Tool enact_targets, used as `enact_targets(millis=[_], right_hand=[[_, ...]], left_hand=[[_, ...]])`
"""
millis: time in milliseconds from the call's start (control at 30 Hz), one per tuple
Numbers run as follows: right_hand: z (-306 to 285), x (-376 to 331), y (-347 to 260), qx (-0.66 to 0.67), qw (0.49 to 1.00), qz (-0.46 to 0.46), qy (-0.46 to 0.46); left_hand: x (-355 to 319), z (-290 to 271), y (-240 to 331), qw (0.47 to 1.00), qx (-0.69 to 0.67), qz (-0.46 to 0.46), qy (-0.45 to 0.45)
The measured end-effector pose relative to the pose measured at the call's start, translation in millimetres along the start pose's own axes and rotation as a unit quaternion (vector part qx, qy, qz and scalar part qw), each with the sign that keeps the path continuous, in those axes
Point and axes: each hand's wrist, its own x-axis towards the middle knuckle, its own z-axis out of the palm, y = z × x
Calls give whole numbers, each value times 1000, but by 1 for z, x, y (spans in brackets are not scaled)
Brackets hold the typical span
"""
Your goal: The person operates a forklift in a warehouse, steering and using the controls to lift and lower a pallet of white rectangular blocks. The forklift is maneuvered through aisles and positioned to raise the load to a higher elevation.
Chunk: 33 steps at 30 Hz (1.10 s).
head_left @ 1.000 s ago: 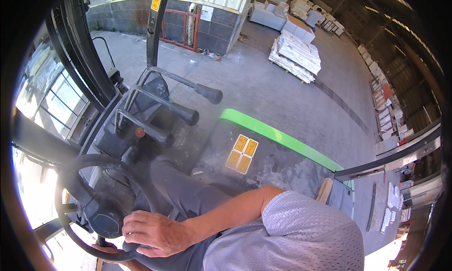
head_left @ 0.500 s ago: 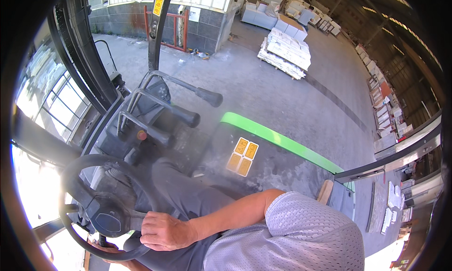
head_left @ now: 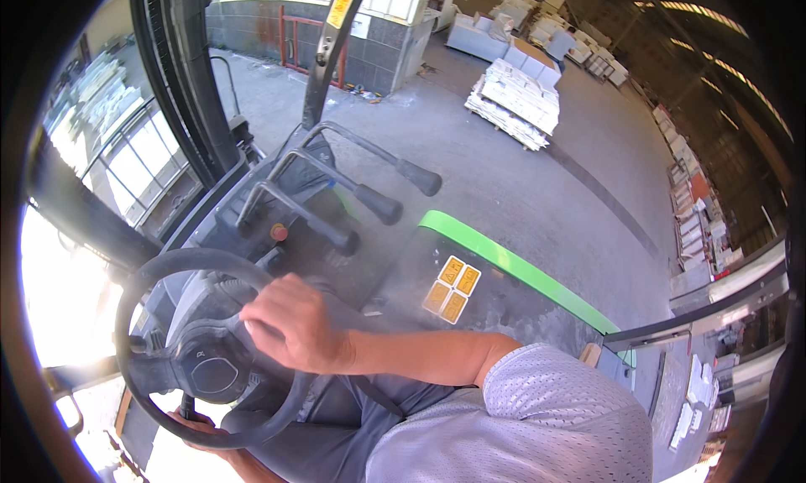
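My right hand (head_left: 290,323) curls over the steering wheel (head_left: 159,269); left hand (head_left: 197,422) grips its lower rim. Oversteering risks clipping the pallet stack (head_left: 516,101).

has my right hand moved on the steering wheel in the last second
Yes. The right hand has travelled up the steering wheel, from the lower rim near your lap to the upper right rim, closer to the red knob.
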Motion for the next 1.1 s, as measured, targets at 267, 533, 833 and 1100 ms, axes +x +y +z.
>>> enact_targets(millis=[267, 533, 833, 1100], right_hand=[[107, 89, -79, 6, 997, -46, 67], [168, 28, -167, 107, 989, -87, -48], [55, -98, -163, 173, 968, -40, -178], [29, -131, -178, 114, 979, -2, -169]], left_hand=[[-18, -44, 23, 930, 123, 344, -46], [-11, -54, 26, 939, 150, 299, -82], [-16, -62, 40, 911, 227, 330, -97], [9, -110, 25, 928, 187, 313, -77]])
